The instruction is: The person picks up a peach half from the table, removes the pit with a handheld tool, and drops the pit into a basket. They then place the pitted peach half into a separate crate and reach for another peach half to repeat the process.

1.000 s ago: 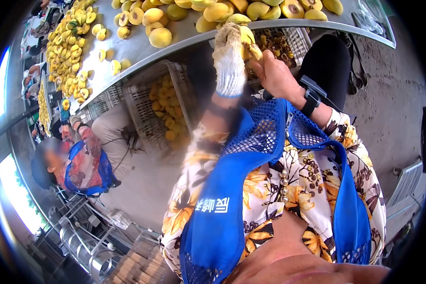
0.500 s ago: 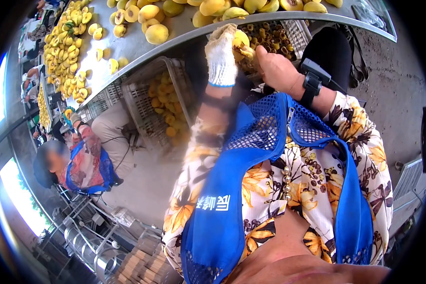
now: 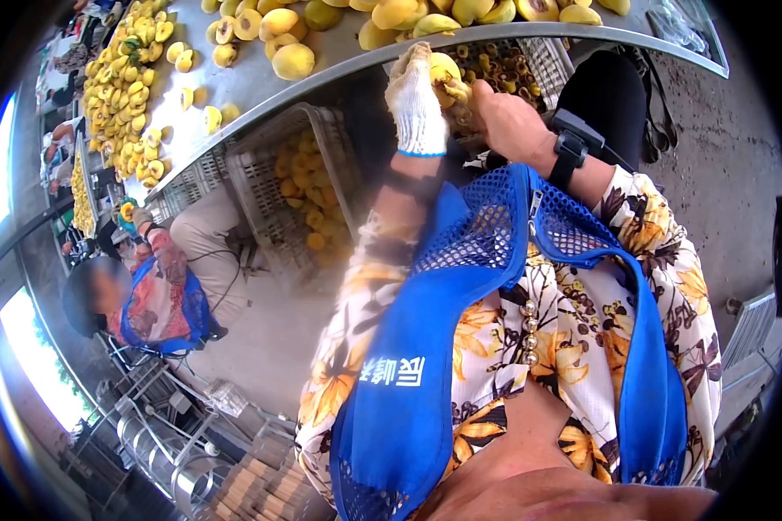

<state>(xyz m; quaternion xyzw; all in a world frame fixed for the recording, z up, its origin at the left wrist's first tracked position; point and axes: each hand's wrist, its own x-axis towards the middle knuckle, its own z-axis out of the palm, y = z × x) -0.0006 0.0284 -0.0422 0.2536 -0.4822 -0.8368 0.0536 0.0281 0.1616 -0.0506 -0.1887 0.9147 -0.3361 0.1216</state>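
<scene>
Holding a yellow fruit (image 3: 444,68) just off the near edge of the counter (image 3: 243,74)

The yellow fruit is grasped by the left hand (image 3: 417,102), over which a white knitted glove with a soiled fingertip end is worn. It is held on the wearer's side of the counter's near edge, clear of the metal top. The fruit's lower side is met by the right hand (image 3: 514,122), which is bare, with its fingers curled in; whether anything is clasped in them cannot be told. A black device (image 3: 573,148) is strapped to the right wrist.

Beyond the hands, a slatted crate (image 3: 549,68) partly filled with dark-centred pieces is seen below the near edge. Another crate (image 3: 250,178), holding yellow fruit pieces, is set farther left below the same edge. Along the far part of the counter, more fruit (image 3: 391,13) is spread, some of it cut open. A large heap of halves (image 3: 122,108) is piled toward the left end, and a clear plastic bag (image 3: 678,28) is left near the right corner. Past the left crate, a seated co-worker (image 3: 161,300) is seen in a red patterned top with blue straps
</scene>
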